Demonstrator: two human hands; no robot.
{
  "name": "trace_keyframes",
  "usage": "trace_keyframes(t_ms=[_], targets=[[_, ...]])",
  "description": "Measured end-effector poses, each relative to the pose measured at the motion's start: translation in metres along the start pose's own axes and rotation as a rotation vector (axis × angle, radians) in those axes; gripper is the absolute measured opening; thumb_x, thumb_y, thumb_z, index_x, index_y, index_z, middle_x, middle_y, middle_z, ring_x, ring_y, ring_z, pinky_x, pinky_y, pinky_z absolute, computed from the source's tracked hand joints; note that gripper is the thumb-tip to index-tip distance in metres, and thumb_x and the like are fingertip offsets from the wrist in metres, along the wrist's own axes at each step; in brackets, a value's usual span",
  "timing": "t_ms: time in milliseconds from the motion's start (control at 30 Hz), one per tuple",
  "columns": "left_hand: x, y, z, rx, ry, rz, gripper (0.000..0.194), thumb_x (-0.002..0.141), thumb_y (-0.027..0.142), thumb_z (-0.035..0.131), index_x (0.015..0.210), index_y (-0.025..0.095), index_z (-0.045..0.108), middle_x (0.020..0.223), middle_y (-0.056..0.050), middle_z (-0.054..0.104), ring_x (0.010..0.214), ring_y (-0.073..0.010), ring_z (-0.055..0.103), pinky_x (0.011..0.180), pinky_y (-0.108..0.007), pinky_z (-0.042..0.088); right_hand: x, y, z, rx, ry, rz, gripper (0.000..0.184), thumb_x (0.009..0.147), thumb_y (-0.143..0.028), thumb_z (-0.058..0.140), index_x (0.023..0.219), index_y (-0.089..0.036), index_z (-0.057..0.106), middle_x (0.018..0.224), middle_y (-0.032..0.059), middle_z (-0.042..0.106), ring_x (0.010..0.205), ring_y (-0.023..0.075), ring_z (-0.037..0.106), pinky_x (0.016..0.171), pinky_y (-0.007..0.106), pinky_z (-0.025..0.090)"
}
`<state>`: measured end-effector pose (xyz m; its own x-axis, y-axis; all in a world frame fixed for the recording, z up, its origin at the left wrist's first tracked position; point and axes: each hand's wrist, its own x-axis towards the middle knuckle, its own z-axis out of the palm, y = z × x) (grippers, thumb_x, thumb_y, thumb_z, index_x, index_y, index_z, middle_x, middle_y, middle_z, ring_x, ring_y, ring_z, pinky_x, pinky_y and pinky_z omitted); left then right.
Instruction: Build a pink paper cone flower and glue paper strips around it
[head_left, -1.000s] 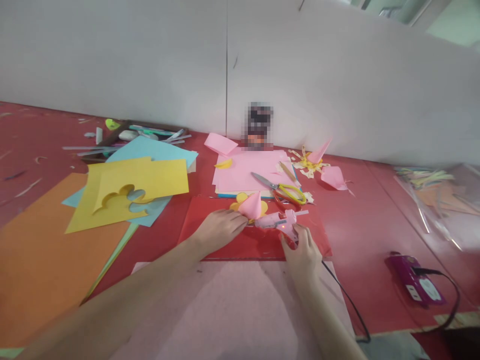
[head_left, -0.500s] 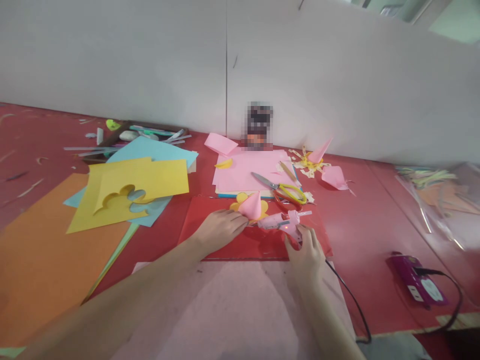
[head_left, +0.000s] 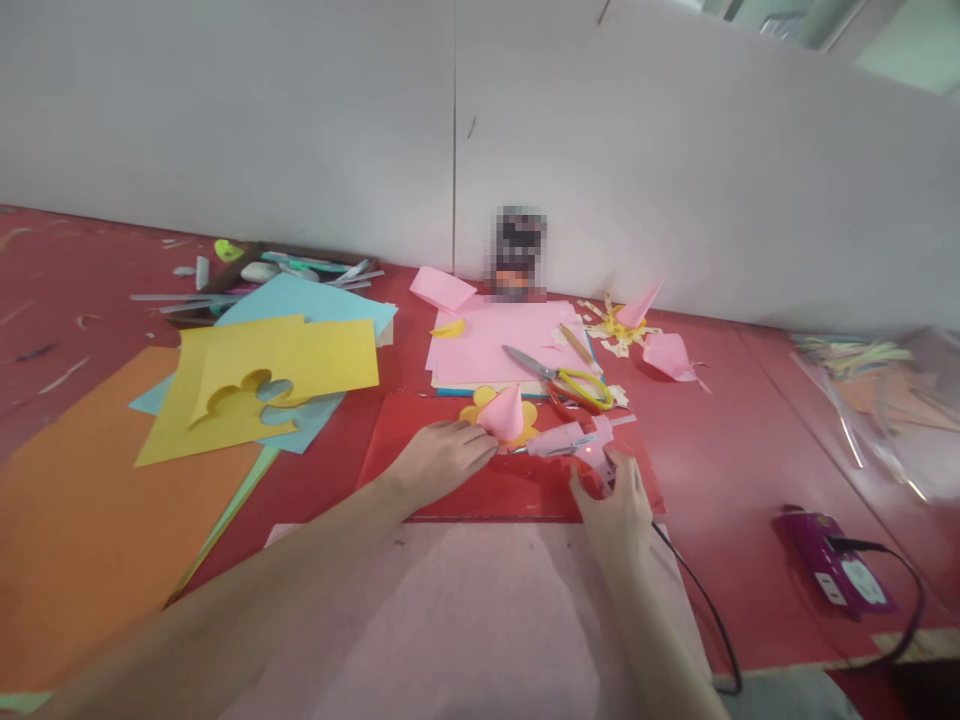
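Note:
My left hand (head_left: 447, 458) is closed, its fingertips at the lower left of a pink paper cone (head_left: 507, 412). The cone stands on a yellow paper flower (head_left: 529, 418), with petals showing behind and beside it. My right hand (head_left: 621, 505) is wrapped round the handle of a pink hot glue gun (head_left: 559, 440) with a lit orange light. Its nozzle points left, close to the cone's base; I cannot tell whether it touches. Both hands are over a red board (head_left: 465, 495). Scissors (head_left: 562, 378) with yellow and red handles lie just beyond.
Pink sheets (head_left: 480, 345) lie behind the board. To the left are yellow sheets (head_left: 337, 355), blue paper (head_left: 285, 295) and orange paper (head_left: 112, 520). A second flower piece (head_left: 626, 315) lies at the back right. The gun's black cord (head_left: 701, 595) runs near a purple power box (head_left: 836, 560).
The glue gun has shifted slightly right, its nozzle drawing back a little along the cone's base. My left hand and the cone have stayed nearly still.

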<state>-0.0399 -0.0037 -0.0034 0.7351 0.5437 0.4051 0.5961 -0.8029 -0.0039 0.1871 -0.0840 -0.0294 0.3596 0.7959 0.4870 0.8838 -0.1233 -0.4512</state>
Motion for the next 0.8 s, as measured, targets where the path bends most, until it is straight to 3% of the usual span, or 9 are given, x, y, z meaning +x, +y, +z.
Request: trace_keyframes(t_ms=[233,467,600,800], targets=[[-0.001,-0.001,0.000,-0.027,-0.009,0.034,0.028,0.092,0.024,0.036,0.080,0.017,0.061,0.071,-0.001,0.063,0.068,-0.0114,0.056,0.060,-0.023,0.040,0.009,0.021,0.001,0.090,0.117,0.165,0.049,0.066,-0.050,0.060,0.100,-0.016,0.054,0.084,0.0060,0.059,0.070,0.0169,0.054,0.061,0.028,0.044],[-0.001,0.000,-0.005,-0.006,-0.024,0.061,0.031,0.089,0.040,0.040,0.087,0.016,0.061,0.077,-0.003,0.064,0.066,-0.0129,0.058,0.059,-0.025,0.043,0.009,0.018,0.002,0.190,0.089,0.234,0.051,0.064,-0.051,0.061,0.100,-0.016,0.054,0.083,0.0050,0.056,0.068,0.0149,0.051,0.058,0.026,0.045],[-0.002,0.013,-0.008,-0.004,0.047,0.072,0.026,0.090,0.030,0.040,0.086,0.015,0.061,0.078,-0.004,0.066,0.069,-0.0144,0.061,0.062,-0.027,0.047,0.010,0.015,-0.001,0.197,0.067,0.264,0.052,0.063,-0.051,0.062,0.100,-0.015,0.054,0.080,0.0041,0.055,0.067,0.0143,0.050,0.060,0.025,0.045],[-0.004,0.036,-0.005,-0.038,0.032,0.094,0.024,0.090,0.020,0.037,0.092,0.013,0.061,0.100,-0.010,0.066,0.090,-0.0195,0.062,0.080,-0.035,0.050,0.011,0.013,-0.004,0.230,0.062,0.297,0.053,0.065,-0.051,0.062,0.103,-0.015,0.053,0.078,0.0028,0.054,0.065,0.0132,0.049,0.059,0.024,0.044]])
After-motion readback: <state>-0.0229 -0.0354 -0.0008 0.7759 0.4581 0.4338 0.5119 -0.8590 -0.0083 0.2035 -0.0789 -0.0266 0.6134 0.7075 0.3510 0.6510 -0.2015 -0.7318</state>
